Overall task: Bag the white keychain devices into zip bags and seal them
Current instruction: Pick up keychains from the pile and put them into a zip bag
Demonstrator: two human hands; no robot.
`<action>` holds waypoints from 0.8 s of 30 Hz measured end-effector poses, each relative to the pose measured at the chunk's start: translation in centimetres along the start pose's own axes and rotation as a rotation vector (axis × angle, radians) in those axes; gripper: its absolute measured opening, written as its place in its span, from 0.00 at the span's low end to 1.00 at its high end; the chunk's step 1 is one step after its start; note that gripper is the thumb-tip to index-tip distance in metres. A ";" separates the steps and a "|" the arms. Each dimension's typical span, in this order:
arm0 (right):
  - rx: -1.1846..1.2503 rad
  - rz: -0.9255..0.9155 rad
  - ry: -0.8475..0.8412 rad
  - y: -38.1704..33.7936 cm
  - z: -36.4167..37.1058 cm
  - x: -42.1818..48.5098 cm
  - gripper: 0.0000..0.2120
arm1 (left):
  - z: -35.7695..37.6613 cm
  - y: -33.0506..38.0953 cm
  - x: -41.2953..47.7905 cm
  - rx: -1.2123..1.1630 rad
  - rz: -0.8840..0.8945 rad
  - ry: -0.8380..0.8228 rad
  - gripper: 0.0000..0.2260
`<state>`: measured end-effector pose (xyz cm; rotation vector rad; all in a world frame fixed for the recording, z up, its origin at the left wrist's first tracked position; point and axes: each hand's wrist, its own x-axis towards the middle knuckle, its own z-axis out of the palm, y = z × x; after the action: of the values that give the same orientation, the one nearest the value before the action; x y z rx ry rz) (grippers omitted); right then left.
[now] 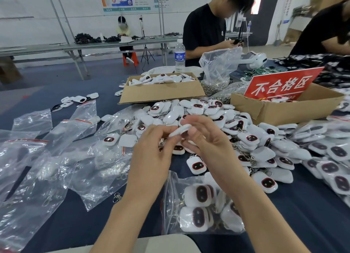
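Both hands meet above the table's middle, holding one white keychain device [180,130] edge-on between them. My left hand [157,150] pinches its lower end with curled fingers; my right hand [206,137] grips its upper end. Below my right forearm lies a zip bag [200,205] holding several white devices with dark oval faces, its mouth toward my left hand. A big heap of loose devices [236,131] spreads behind and to the right of my hands. Empty zip bags [47,158] with red seal strips lie scattered at the left.
A cardboard box [161,92] of white devices sits behind the heap, and another box [284,109] with a red sign stands at the right. A water bottle [180,56] and a bag of metal rings [217,76] stand farther back. Two people in black work across the table.
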<state>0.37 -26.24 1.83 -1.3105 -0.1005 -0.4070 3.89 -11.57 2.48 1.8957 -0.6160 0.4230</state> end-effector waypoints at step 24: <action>-0.303 -0.257 0.106 -0.5 2.6 -0.8 0.14 | -0.6 0.8 0.6 -0.171 -0.107 -0.075 0.13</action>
<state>-0.10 -23.72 2.70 -1.5775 -0.1225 -0.7319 3.87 -11.36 3.64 1.7777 -0.5792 0.2238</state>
